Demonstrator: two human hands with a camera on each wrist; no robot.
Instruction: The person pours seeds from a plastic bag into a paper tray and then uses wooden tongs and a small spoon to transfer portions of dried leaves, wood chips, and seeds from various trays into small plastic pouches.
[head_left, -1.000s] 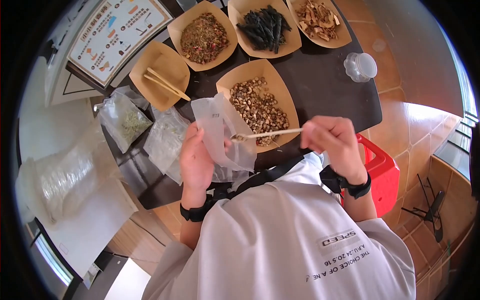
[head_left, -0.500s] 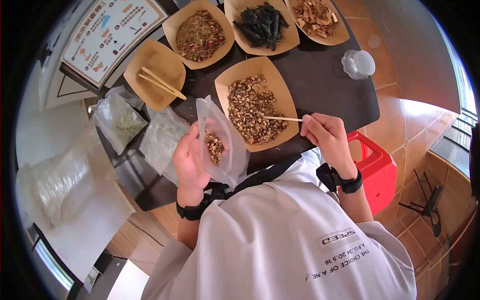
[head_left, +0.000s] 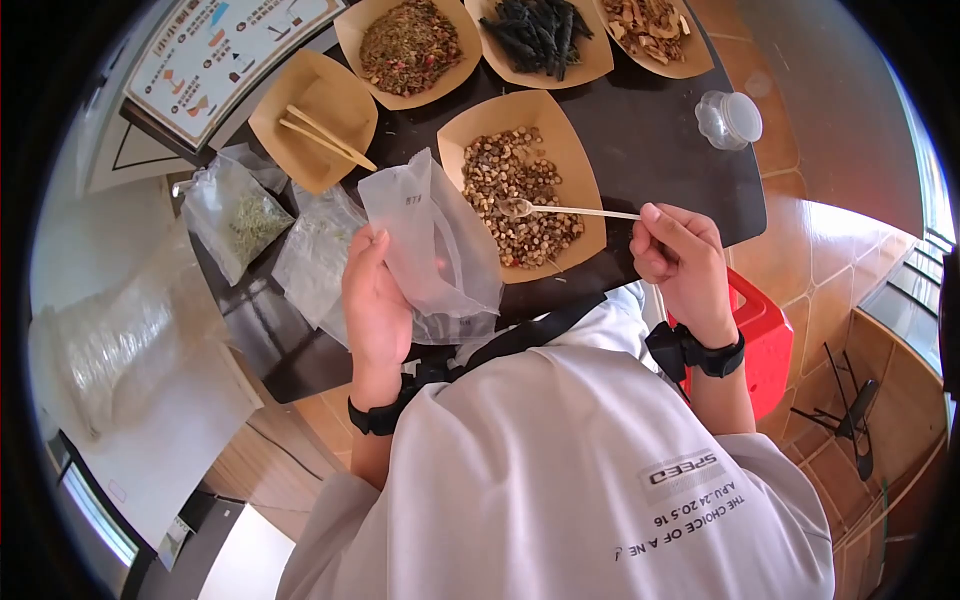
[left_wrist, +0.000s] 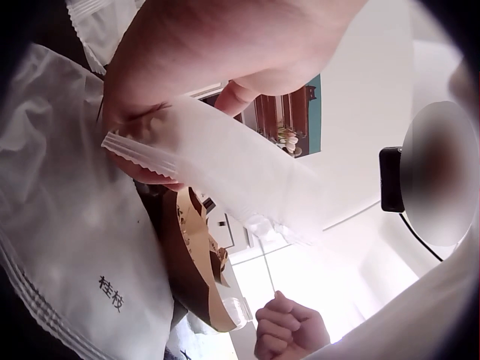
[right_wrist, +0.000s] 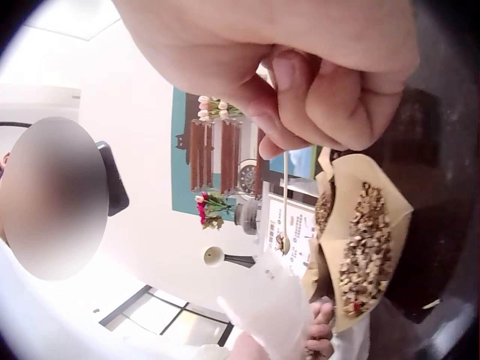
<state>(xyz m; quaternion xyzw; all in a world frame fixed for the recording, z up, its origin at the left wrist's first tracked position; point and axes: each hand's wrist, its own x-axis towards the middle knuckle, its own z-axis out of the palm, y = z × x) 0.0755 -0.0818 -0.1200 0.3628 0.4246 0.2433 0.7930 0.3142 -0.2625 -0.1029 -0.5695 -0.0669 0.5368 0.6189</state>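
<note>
My left hand (head_left: pixel 378 305) holds a frosted plastic bag (head_left: pixel 425 235) upright by its side, thumb outside near the top edge. The bag's wall hides its contents in the head view. My right hand (head_left: pixel 685 262) pinches the end of a thin wooden spoon (head_left: pixel 580 211), its other fingers curled. Its bowl is over a paper tray (head_left: pixel 540 108) of chopped brown herb pieces (head_left: pixel 510 170), to the right of the bag. A few bits lie in the spoon's bowl (right_wrist: pixel 283 243) in the right wrist view.
Behind stand paper trays of mixed dried herbs (head_left: pixel 410 48), dark strips (head_left: pixel 535 40) and pale shavings (head_left: pixel 645 28). Wooden tongs (head_left: pixel 325 135) lie in another tray. Filled plastic bags (head_left: pixel 240 220) are at left, a clear jar (head_left: pixel 728 120) at right, a red stool (head_left: pixel 765 350) beside me.
The spoon has gone from the bag's mouth down into the herb pieces, then up over the tray. The bag has turned, covering the pieces seen inside it half a second ago.
</note>
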